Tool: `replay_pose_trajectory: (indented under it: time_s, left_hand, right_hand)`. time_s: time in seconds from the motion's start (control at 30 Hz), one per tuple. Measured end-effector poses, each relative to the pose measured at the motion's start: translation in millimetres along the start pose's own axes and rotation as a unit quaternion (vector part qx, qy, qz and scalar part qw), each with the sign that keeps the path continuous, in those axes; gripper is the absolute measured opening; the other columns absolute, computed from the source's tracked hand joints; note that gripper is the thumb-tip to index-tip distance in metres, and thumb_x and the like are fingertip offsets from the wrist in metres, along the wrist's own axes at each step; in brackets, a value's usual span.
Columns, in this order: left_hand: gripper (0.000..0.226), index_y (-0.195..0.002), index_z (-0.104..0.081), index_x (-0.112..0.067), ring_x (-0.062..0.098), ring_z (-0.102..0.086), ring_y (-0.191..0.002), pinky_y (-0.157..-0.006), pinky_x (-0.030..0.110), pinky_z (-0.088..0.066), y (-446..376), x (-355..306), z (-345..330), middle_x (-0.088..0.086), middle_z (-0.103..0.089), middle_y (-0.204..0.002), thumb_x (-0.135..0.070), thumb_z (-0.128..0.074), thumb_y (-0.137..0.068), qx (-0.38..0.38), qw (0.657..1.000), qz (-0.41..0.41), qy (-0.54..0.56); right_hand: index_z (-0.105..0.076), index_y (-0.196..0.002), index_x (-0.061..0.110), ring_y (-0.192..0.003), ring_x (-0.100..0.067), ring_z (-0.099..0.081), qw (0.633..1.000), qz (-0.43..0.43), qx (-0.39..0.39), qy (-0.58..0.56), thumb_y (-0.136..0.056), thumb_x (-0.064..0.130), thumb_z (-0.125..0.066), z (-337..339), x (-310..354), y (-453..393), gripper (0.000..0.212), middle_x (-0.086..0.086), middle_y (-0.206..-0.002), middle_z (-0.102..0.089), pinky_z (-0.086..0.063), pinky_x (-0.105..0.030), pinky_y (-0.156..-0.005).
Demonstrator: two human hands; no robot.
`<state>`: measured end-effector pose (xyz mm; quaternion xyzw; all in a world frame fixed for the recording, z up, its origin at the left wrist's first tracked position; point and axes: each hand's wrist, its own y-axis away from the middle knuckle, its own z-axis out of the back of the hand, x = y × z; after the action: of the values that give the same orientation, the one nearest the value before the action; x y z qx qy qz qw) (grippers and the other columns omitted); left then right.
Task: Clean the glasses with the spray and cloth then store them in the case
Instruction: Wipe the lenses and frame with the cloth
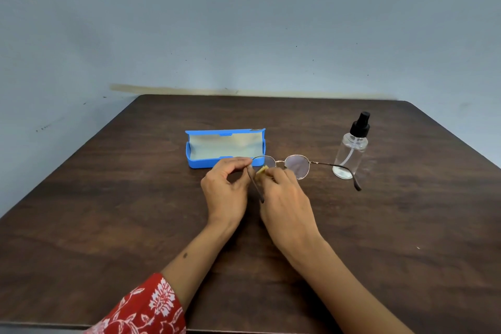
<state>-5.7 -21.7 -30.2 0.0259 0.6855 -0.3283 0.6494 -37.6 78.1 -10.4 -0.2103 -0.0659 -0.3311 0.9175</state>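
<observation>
Head view: both hands meet over the middle of a dark brown wooden tabletop (108, 198), holding up a pair of round, thin gold-metal-framed glasses (296, 167). The left hand (226, 187) pinches the frame at its left hinge between thumb and fingertips, with that temple arm hanging down between the two hands. The right hand (287, 198) has its fingers curled around a small pale yellow cloth (263, 170), pressing it against the lens nearest the left hand; only a scrap of the cloth shows past the fingers. The other lens and the opened temple arm stretch out to the right of the right hand. Just beyond the left hand lies an open blue plastic glasses case (200, 163) with a cream lining. A clear plastic spray bottle (351, 154) with a black pump top stands upright beyond and right of the right hand, behind the temple tip. A red sleeve (146, 309) with white floral print covers the left forearm.
</observation>
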Motion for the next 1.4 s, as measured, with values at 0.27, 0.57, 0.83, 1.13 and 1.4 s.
replay_pose_trajectory:
  time_s: [0.27, 0.57, 0.83, 1.13, 1.4]
  left_hand:
    - [0.018, -0.089, -0.073, -0.009, 0.029, -0.068, -0.091, -0.084, 0.051, -0.054, -3.4, 9.9, 1.0, 0.011, -0.07, -0.091, 0.004, -0.071, -0.076, -0.014, 0.998, 0.029, 0.047]
    - [0.02, -0.085, -0.072, -0.015, 0.03, -0.069, -0.085, -0.081, 0.052, -0.055, -2.3, 9.6, -0.7, 0.013, -0.07, -0.087, 0.003, -0.072, -0.076, 0.007, 0.996, 0.042, 0.081]
    - [0.026, -0.083, -0.072, -0.02, 0.031, -0.068, -0.088, -0.082, 0.052, -0.055, -3.3, 10.9, -0.3, 0.013, -0.07, -0.088, 0.004, -0.071, -0.076, 0.003, 0.997, 0.025, 0.071]
    - [0.029, -0.081, -0.071, -0.024, 0.034, -0.067, -0.088, -0.083, 0.053, -0.054, -2.7, 12.3, -1.0, 0.012, -0.07, -0.088, 0.004, -0.071, -0.076, 0.004, 0.997, 0.011, 0.073]
    - [0.026, -0.084, -0.071, -0.02, 0.033, -0.067, -0.088, -0.083, 0.053, -0.054, -2.8, 12.9, -0.4, 0.013, -0.07, -0.089, 0.004, -0.071, -0.075, 0.004, 0.998, 0.007, 0.069]
  right_hand:
    - [-0.067, -0.096, 0.01, -0.1, -0.023, -0.053, 0.991, -0.08, -0.046, -0.092, -0.081, 0.009, -0.053, 15.8, -26.4, 15.4, 0.021, -0.004, -0.105, -0.061, -0.043, -0.032, -0.08]
    - [-0.059, -0.119, 0.004, -0.11, -0.029, -0.048, 0.993, -0.08, -0.078, -0.038, -0.086, -0.003, -0.048, 17.9, -43.2, 5.5, 0.036, -0.01, -0.125, -0.053, -0.049, -0.042, -0.082]
    - [-0.056, -0.122, 0.0, -0.112, -0.032, -0.047, 0.991, -0.099, -0.093, -0.021, -0.084, -0.006, -0.049, 12.1, -46.4, 9.9, 0.039, -0.015, -0.125, -0.053, -0.05, -0.042, -0.076]
    - [-0.06, -0.116, -0.005, -0.107, -0.036, -0.052, 0.987, -0.088, -0.125, -0.058, -0.08, -0.01, -0.054, 6.6, -44.8, 10.5, 0.036, -0.018, -0.119, -0.058, -0.052, -0.044, -0.076]
    - [-0.062, -0.114, -0.005, -0.105, -0.036, -0.052, 0.983, -0.091, -0.142, -0.074, -0.081, -0.01, -0.052, 3.7, -48.3, 11.8, 0.035, -0.019, -0.117, -0.059, -0.051, -0.045, -0.079]
